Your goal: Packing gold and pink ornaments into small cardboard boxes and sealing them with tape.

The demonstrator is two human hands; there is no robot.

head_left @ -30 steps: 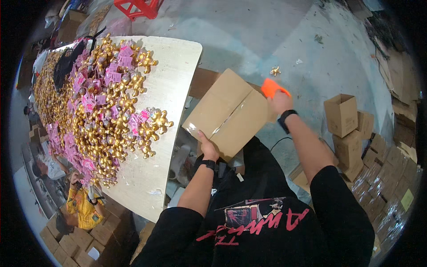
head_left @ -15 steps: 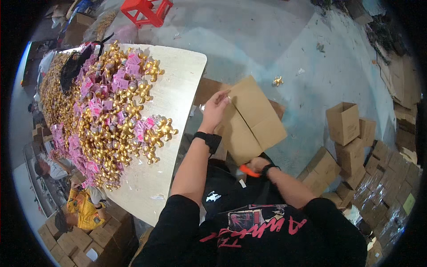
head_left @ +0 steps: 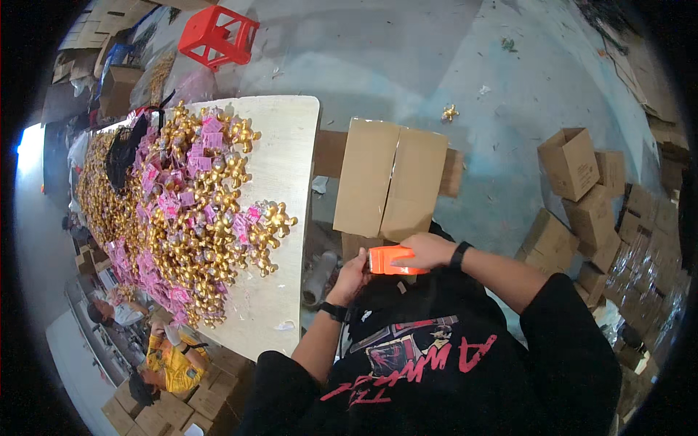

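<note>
A brown cardboard box (head_left: 361, 171) stands in front of me, its two top flaps folded down and meeting at a narrow gap. Close to its near edge, my right hand (head_left: 430, 251) grips an orange tape dispenser (head_left: 389, 260) from the right and above. At the dispenser's left end, the fingers of my left hand (head_left: 352, 277) are closed against it. Any loose strip of tape between them is too small to make out.
To the left, a pale table (head_left: 280, 160) bears a heap of gold figurines (head_left: 211, 240) with pink tags. A red stool (head_left: 218, 36) stands beyond it. Cartons (head_left: 571, 163) are stacked at right. One gold figurine (head_left: 450, 112) lies on the floor. Two people (head_left: 174, 363) sit at lower left.
My left hand has left the box's top flap and come down to the orange dispenser. My right hand has brought the dispenser up and left. The box now sits straighter, flaps level.
</note>
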